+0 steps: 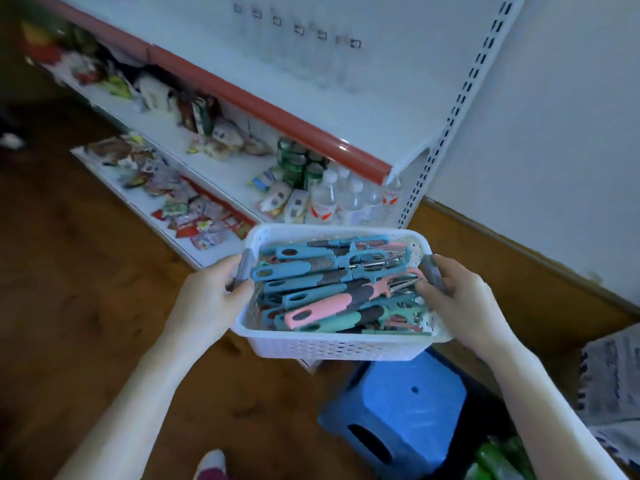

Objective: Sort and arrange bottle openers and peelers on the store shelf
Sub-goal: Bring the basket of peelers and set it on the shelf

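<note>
Peelers and bottle openers (332, 289) lie piled in a white basket (332, 344). Their long sides run from 8 to 2 o'clock, with the hole ends at 8. The left hand (214, 289) and the right hand (460, 299) each curl round a grey basket handle. At 6 o'clock a blue stool (398, 407) stands on the brown floor (86, 289). At 11 o'clock is the store shelf (214, 161).
</note>
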The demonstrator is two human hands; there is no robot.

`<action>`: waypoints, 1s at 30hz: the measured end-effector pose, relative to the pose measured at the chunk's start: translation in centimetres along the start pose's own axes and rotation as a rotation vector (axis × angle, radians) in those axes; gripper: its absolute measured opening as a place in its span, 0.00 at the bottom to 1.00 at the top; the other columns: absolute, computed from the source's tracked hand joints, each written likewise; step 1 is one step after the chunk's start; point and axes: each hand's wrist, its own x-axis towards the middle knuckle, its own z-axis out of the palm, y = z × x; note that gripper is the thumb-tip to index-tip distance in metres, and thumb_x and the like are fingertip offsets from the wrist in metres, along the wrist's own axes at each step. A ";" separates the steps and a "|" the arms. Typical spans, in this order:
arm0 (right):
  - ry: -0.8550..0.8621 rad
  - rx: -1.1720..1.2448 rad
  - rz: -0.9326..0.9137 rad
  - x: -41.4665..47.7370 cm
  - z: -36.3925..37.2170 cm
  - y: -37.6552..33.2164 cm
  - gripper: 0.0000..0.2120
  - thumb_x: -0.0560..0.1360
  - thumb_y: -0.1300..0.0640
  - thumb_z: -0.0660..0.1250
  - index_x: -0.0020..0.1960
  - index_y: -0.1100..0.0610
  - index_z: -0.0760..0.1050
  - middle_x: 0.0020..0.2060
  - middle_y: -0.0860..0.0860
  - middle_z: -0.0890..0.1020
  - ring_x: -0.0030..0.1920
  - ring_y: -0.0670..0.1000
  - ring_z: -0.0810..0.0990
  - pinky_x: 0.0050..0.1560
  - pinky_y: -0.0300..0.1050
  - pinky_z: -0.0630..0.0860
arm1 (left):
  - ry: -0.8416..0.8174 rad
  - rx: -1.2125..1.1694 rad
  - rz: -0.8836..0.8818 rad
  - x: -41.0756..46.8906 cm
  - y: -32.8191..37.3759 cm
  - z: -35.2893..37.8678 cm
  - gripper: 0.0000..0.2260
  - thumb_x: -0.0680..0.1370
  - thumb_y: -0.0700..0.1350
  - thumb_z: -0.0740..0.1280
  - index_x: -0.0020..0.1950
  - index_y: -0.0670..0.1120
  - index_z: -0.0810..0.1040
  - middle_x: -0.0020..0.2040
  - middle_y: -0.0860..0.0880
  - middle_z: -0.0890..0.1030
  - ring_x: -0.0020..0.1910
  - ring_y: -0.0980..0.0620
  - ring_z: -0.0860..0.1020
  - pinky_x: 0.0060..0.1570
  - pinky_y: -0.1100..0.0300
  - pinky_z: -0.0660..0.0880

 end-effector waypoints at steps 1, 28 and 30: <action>-0.022 -0.015 -0.037 0.8 1.0 -1.8 0.22 0.76 0.58 0.65 0.69 0.55 0.66 0.55 0.56 0.80 0.48 0.55 0.81 0.46 0.52 0.79 | 0.033 0.013 -0.026 0.3 -0.9 -1.6 0.12 0.76 0.39 0.65 0.58 0.48 0.78 0.42 0.42 0.82 0.40 0.40 0.79 0.41 0.43 0.75; -0.202 -0.066 -0.590 33.8 38.2 -53.2 0.16 0.75 0.57 0.66 0.61 0.59 0.73 0.50 0.55 0.79 0.49 0.56 0.78 0.46 0.46 0.71 | 0.487 0.136 -0.266 33.8 -32.0 -42.0 0.13 0.77 0.40 0.64 0.61 0.46 0.76 0.47 0.54 0.76 0.42 0.59 0.73 0.32 0.71 0.66; -0.213 -0.072 -0.629 37.3 40.0 -56.8 0.17 0.75 0.56 0.66 0.63 0.58 0.72 0.55 0.53 0.78 0.52 0.54 0.77 0.49 0.45 0.72 | 0.515 0.145 -0.282 37.4 -33.3 -44.3 0.13 0.77 0.40 0.64 0.61 0.46 0.77 0.45 0.55 0.76 0.42 0.60 0.75 0.32 0.71 0.65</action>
